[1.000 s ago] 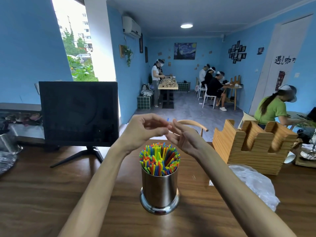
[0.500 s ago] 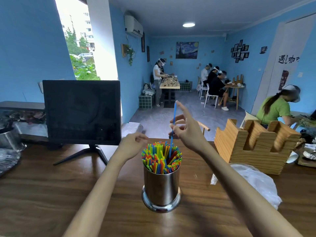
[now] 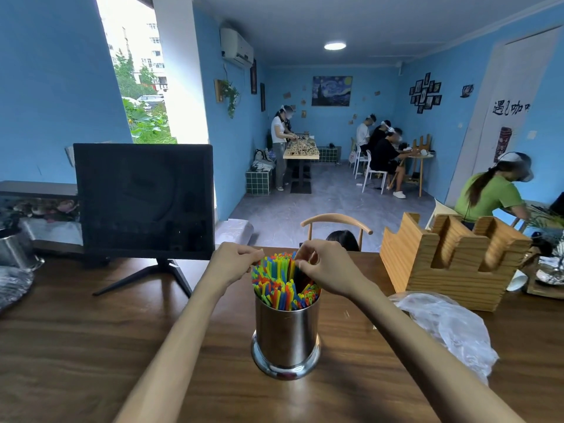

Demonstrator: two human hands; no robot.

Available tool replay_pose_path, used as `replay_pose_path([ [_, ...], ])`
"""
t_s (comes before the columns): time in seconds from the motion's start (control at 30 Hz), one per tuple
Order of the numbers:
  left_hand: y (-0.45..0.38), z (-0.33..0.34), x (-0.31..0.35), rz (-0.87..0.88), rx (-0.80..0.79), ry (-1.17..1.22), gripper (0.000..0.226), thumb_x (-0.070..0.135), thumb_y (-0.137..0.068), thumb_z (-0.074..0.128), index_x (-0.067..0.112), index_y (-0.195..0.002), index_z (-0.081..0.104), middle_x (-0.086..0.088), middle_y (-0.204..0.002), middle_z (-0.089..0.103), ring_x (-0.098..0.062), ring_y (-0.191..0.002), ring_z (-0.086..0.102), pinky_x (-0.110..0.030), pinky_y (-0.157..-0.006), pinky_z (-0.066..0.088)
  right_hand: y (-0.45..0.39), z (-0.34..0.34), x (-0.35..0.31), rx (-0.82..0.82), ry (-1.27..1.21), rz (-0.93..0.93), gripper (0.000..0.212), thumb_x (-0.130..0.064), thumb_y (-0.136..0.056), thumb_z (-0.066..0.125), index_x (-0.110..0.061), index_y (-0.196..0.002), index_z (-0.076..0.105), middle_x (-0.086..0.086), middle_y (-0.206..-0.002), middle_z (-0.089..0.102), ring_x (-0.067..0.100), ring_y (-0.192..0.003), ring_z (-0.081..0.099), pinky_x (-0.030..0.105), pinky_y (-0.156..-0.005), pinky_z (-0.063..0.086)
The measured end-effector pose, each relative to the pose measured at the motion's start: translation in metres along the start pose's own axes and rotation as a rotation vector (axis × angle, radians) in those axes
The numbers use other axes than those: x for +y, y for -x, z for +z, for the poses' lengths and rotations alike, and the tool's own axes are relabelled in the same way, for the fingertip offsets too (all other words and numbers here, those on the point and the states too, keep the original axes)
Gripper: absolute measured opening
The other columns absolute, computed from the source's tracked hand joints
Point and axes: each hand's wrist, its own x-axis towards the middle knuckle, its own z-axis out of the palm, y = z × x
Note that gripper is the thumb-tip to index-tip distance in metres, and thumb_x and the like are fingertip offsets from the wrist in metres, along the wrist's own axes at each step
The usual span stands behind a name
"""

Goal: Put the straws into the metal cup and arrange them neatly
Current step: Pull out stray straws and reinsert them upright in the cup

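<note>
A shiny metal cup (image 3: 286, 337) stands upright on the wooden table (image 3: 76, 355), packed with several colourful straws (image 3: 279, 285) in green, blue, orange and yellow. My left hand (image 3: 233, 264) rests against the bundle's left side with its fingers curled at the tips of the straws. My right hand (image 3: 326, 268) sits on the bundle's upper right, fingers pinched on the tops of the straws. A dark gap shows among the straws just under my right hand.
A black monitor (image 3: 143, 199) on a stand is at the back left. A wooden rack (image 3: 451, 261) stands at the right, with a crumpled clear plastic bag (image 3: 448, 328) in front of it. A chair back (image 3: 335, 222) is behind the table. A metal pot (image 3: 15, 248) sits far left.
My right hand has come down from holding a blue straw above the cup and now pinches the straw tops. My left hand has moved in against the bundle.
</note>
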Motion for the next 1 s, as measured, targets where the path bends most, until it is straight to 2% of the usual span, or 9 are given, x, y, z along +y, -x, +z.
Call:
replay_pose_path([
  [0.17, 0.001, -0.003, 0.002, 0.056, 0.063, 0.002, 0.016, 0.026, -0.093, 0.073, 0.019, -0.080, 0.080, 0.005, -0.079, 0.075, -0.008, -0.071, 0.061, -0.022, -0.059, 0.046, 0.000, -0.002, 0.000, -0.015, 0.005, -0.011, 0.012, -0.028, -0.094, 0.067, -0.020, -0.098, 0.073, -0.010, -0.090, 0.065, 0.006, -0.080, 0.060, 0.025, -0.072, 0.049],
  [0.3, 0.003, -0.010, 0.012, 0.143, 0.162, 0.153, 0.005, 0.025, -0.088, 0.079, 0.023, -0.091, 0.080, 0.004, -0.080, 0.077, -0.003, -0.066, 0.065, -0.014, -0.057, 0.047, -0.001, -0.003, 0.000, -0.017, 0.008, -0.009, 0.013, -0.032, -0.094, 0.066, -0.022, -0.101, 0.073, -0.010, -0.093, 0.067, 0.008, -0.083, 0.062, 0.035, -0.078, 0.056],
  [0.37, 0.006, -0.015, 0.023, 0.240, 0.216, 0.248, 0.004, 0.026, -0.089, 0.077, 0.025, -0.092, 0.079, 0.006, -0.082, 0.077, 0.000, -0.069, 0.068, -0.015, -0.060, 0.050, -0.002, -0.003, -0.001, 0.017, -0.006, -0.009, 0.011, -0.031, -0.094, 0.066, -0.024, -0.099, 0.073, -0.009, -0.095, 0.068, 0.008, -0.083, 0.062, 0.038, -0.079, 0.056],
  [0.5, 0.012, -0.028, 0.047, 0.442, 0.378, 0.496, 0.007, 0.016, -0.090, 0.077, 0.016, -0.097, 0.079, -0.004, -0.086, 0.078, -0.016, -0.076, 0.073, -0.025, -0.067, 0.059, -0.002, -0.008, -0.011, 0.086, -0.149, 0.010, 0.016, -0.033, -0.098, 0.063, -0.026, -0.108, 0.073, -0.013, -0.099, 0.069, 0.003, -0.088, 0.062, 0.030, -0.080, 0.053],
  [0.57, 0.015, -0.033, 0.056, 0.504, 0.456, 0.627, 0.008, 0.014, -0.091, 0.076, 0.014, -0.098, 0.078, -0.008, -0.087, 0.078, -0.021, -0.077, 0.074, -0.027, -0.070, 0.060, -0.003, -0.011, -0.017, 0.024, -0.264, 0.028, 0.025, -0.039, -0.101, 0.059, -0.029, -0.122, 0.069, -0.016, -0.106, 0.069, -0.002, -0.097, 0.063, 0.025, -0.086, 0.052],
  [0.67, 0.021, -0.032, 0.062, 0.501, 0.495, 0.772, 0.006, 0.014, -0.092, 0.074, 0.013, -0.098, 0.076, -0.008, -0.090, 0.079, -0.019, -0.078, 0.073, -0.024, -0.071, 0.059, -0.004, -0.012, -0.023, -0.042, -0.402, 0.038, 0.037, -0.042, -0.104, 0.052, -0.025, -0.136, 0.061, -0.007, -0.115, 0.073, -0.002, -0.105, 0.065, 0.026, -0.093, 0.052],
  [0.73, 0.022, -0.028, 0.058, 0.469, 0.477, 0.830, 0.010, 0.016, -0.094, 0.073, 0.012, -0.102, 0.075, -0.007, -0.093, 0.079, -0.019, -0.084, 0.075, -0.024, -0.073, 0.059, -0.003, -0.017, -0.027, -0.051, -0.561, 0.073, 0.031, -0.028, -0.106, 0.052, -0.012, -0.129, 0.064, 0.002, -0.103, 0.075, -0.005, -0.086, 0.067, 0.014, -0.077, 0.051],
  [0.83, 0.017, -0.021, 0.045, 0.406, 0.486, 0.864, 0.012, 0.018, -0.095, 0.071, 0.012, -0.104, 0.076, -0.005, -0.093, 0.079, -0.021, -0.089, 0.076, -0.026, -0.076, 0.060, -0.004, -0.026, -0.025, -0.004, -0.804, 0.170, 0.017, -0.013, -0.101, 0.060, -0.003, -0.111, 0.067, 0.008, -0.082, 0.073, 0.006, -0.062, 0.062, 0.019, -0.058, 0.043],
  [1.0, 0.012, -0.003, 0.025, 0.211, 0.509, 0.763, 0.011, 0.024, -0.096, 0.070, 0.016, -0.099, 0.078, 0.001, -0.085, 0.078, -0.019, -0.088, 0.076, -0.026, -0.065, 0.059, -0.007, -0.047, -0.019, 0.075, -1.043, 0.266, 0.014, -0.016, -0.088, 0.073, -0.006, -0.095, 0.067, 0.009, -0.088, 0.078, 0.014, -0.069, 0.071, 0.018, -0.053, 0.048],
])
